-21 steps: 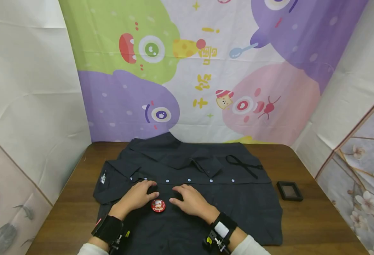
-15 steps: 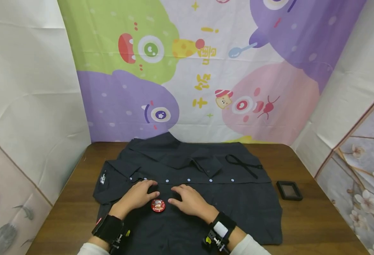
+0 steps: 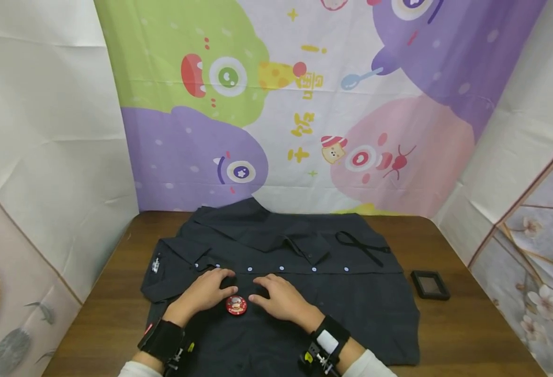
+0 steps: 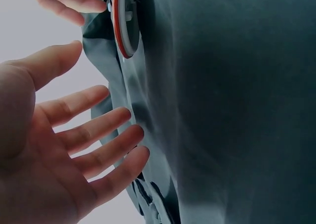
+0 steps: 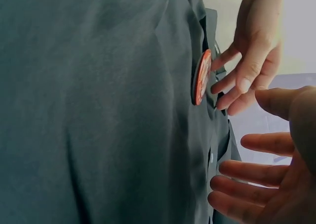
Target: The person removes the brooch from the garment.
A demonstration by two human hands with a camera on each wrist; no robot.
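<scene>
A dark button-up shirt (image 3: 351,314) lies spread on the table, its row of pale buttons running across the middle. On the shirt front sits a round red badge (image 3: 236,305) with a printed picture. My left hand (image 3: 204,290) is just above and left of the badge, fingers relaxed and holding nothing. To the badge's right is my right hand (image 3: 281,297), likewise relaxed with nothing in it. In the left wrist view the badge (image 4: 121,21) appears edge-on, apart from the left fingers. The right wrist view shows the badge (image 5: 201,78) near the left hand's fingertips; contact cannot be told.
A small black square frame (image 3: 430,285) rests on the wooden table (image 3: 464,330) right of the shirt. A thin black ribbon (image 3: 362,246) lies across the shirt's upper right. Behind the table hangs a cartoon-printed cloth (image 3: 285,193).
The head view has shifted slightly, so everything sits a little lower and further right in it. Both hands and the badge keep nearly the same places on the shirt.
</scene>
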